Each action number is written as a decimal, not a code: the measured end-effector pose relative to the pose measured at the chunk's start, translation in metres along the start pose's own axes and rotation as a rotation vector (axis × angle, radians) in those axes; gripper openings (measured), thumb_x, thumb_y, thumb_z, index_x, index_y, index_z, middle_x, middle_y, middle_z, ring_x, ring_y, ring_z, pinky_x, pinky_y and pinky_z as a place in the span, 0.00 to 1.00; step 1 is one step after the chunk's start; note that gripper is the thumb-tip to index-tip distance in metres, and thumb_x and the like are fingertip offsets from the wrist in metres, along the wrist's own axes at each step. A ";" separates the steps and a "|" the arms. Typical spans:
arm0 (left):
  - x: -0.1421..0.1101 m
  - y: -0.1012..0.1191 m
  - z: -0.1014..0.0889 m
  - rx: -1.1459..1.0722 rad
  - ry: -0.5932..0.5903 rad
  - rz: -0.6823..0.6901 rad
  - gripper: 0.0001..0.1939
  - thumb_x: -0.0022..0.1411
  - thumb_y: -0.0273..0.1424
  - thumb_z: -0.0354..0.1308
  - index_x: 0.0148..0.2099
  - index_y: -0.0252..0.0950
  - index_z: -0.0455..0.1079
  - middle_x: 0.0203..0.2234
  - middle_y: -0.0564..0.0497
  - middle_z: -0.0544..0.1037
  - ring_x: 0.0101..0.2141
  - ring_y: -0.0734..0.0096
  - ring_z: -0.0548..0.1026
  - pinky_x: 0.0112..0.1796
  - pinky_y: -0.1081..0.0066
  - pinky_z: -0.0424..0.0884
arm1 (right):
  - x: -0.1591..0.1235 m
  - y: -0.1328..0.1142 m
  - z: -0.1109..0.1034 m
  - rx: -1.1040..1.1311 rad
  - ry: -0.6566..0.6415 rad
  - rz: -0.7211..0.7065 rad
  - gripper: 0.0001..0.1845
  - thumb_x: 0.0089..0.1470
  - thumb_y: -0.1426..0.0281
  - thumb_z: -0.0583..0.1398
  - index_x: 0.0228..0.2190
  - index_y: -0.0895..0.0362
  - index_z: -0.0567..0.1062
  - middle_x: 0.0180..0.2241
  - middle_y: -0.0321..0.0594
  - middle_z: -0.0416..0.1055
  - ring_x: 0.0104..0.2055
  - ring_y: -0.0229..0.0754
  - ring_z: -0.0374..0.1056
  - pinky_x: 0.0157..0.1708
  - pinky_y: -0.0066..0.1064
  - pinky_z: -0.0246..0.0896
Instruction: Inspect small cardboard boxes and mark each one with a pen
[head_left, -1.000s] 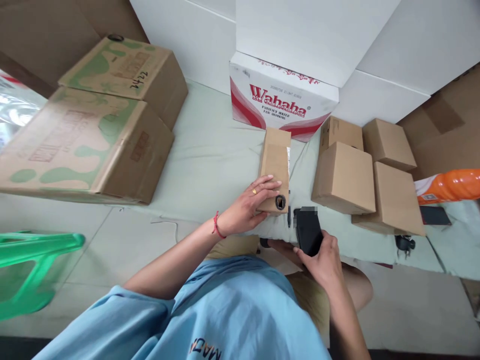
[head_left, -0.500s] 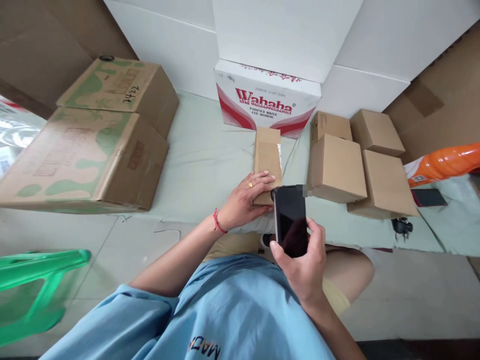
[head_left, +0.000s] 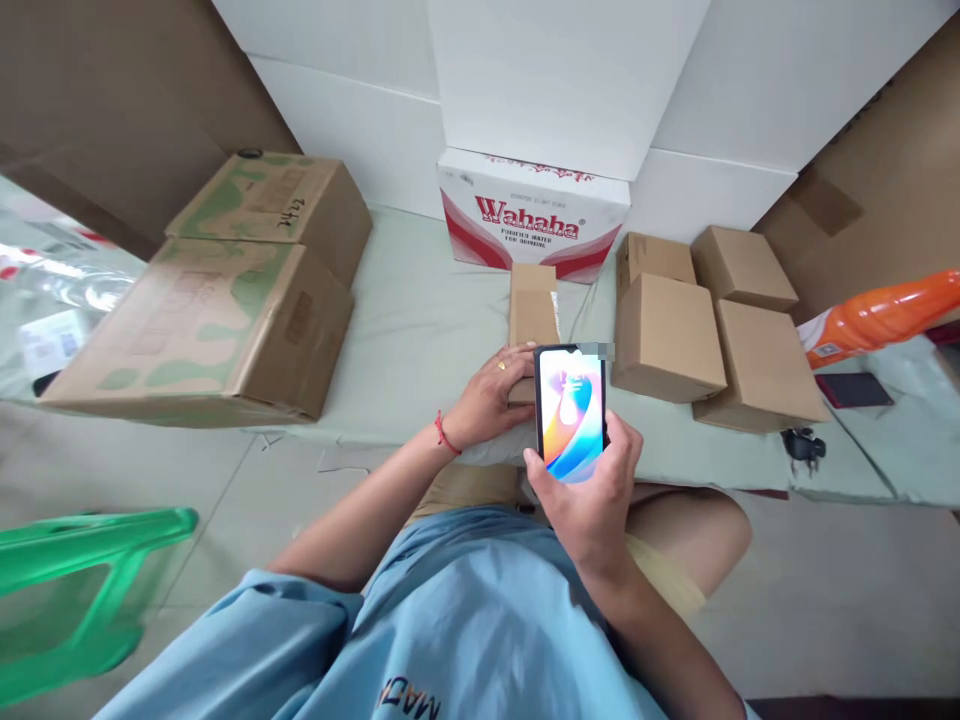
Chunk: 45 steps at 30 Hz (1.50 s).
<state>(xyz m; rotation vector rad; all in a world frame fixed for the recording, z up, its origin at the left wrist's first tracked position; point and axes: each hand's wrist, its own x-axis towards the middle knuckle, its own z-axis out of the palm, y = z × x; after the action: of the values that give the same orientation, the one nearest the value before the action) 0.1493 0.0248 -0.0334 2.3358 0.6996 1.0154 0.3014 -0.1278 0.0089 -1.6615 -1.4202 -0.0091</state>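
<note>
A smartphone (head_left: pixel 573 410) is held up by the right hand (head_left: pixel 592 500) at the near edge of the pale green cloth (head_left: pixel 420 330). It is clamped between the thumb on one side and the fingers on the other, and its screen is lit with bright colors. On the cloth, a long cardboard box (head_left: pixel 532 308) is touched by the left hand (head_left: pixel 491 400), and part of the box is hidden by the phone. The left fingers are laid over the box's top; whether it is gripped cannot be told. A gold ring (head_left: pixel 502 366) and a red string bracelet (head_left: pixel 442 432) are worn there. The box is pointed toward a Wahaha water carton (head_left: pixel 532 225). To the right, four small cardboard boxes (head_left: pixel 667 335) are grouped, with an orange bottle (head_left: pixel 892 312) and keys (head_left: pixel 804 448) placed near them. To the left, two big cardboard boxes (head_left: pixel 259 320) are set above a green plastic stool (head_left: pixel 124 590).
</note>
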 end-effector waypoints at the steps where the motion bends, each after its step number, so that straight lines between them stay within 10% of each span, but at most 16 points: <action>1: 0.000 -0.001 0.000 0.004 0.003 0.002 0.23 0.65 0.32 0.68 0.61 0.37 0.72 0.62 0.36 0.78 0.69 0.45 0.70 0.67 0.45 0.70 | 0.005 0.001 0.000 -0.007 0.006 -0.009 0.44 0.58 0.50 0.69 0.64 0.57 0.61 0.54 0.55 0.66 0.57 0.59 0.68 0.56 0.58 0.71; 20: 0.001 0.002 0.001 -0.054 -0.008 -0.017 0.23 0.65 0.32 0.68 0.61 0.39 0.73 0.62 0.36 0.78 0.70 0.44 0.69 0.66 0.40 0.68 | 0.017 -0.001 0.006 -0.045 0.019 -0.027 0.45 0.57 0.48 0.69 0.64 0.55 0.59 0.55 0.54 0.65 0.57 0.59 0.68 0.56 0.58 0.71; 27: -0.016 -0.005 -0.045 0.091 -0.027 -0.101 0.18 0.68 0.32 0.65 0.59 0.39 0.74 0.69 0.36 0.72 0.74 0.39 0.59 0.70 0.34 0.59 | 0.018 0.060 -0.015 -0.296 -0.126 0.148 0.43 0.54 0.49 0.68 0.63 0.57 0.63 0.54 0.55 0.67 0.52 0.61 0.71 0.46 0.50 0.73; 34: -0.038 0.016 -0.035 0.147 0.244 -0.437 0.29 0.65 0.52 0.68 0.56 0.39 0.65 0.60 0.35 0.71 0.70 0.38 0.65 0.65 0.40 0.67 | -0.002 0.152 -0.041 -0.556 -0.301 0.221 0.43 0.53 0.45 0.65 0.58 0.63 0.68 0.48 0.60 0.69 0.53 0.68 0.65 0.52 0.58 0.66; 39: -0.027 0.015 -0.001 0.055 0.501 -0.652 0.33 0.57 0.40 0.74 0.58 0.41 0.63 0.54 0.42 0.71 0.60 0.48 0.72 0.60 0.48 0.72 | -0.001 0.174 -0.037 -0.605 -0.359 0.219 0.46 0.51 0.45 0.66 0.58 0.67 0.69 0.48 0.63 0.70 0.51 0.68 0.65 0.55 0.58 0.64; 45: -0.028 -0.013 -0.033 -0.513 0.829 -0.956 0.29 0.48 0.34 0.71 0.50 0.42 0.62 0.37 0.55 0.73 0.35 0.68 0.76 0.40 0.65 0.76 | -0.003 0.186 -0.033 -0.542 -0.374 0.257 0.48 0.50 0.43 0.66 0.59 0.66 0.69 0.47 0.61 0.70 0.52 0.68 0.65 0.56 0.58 0.64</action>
<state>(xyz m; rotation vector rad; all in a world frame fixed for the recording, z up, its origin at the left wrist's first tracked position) 0.1040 0.0252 -0.0357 0.8610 1.4367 1.3992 0.4632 -0.1343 -0.0885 -2.3846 -1.5527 0.0716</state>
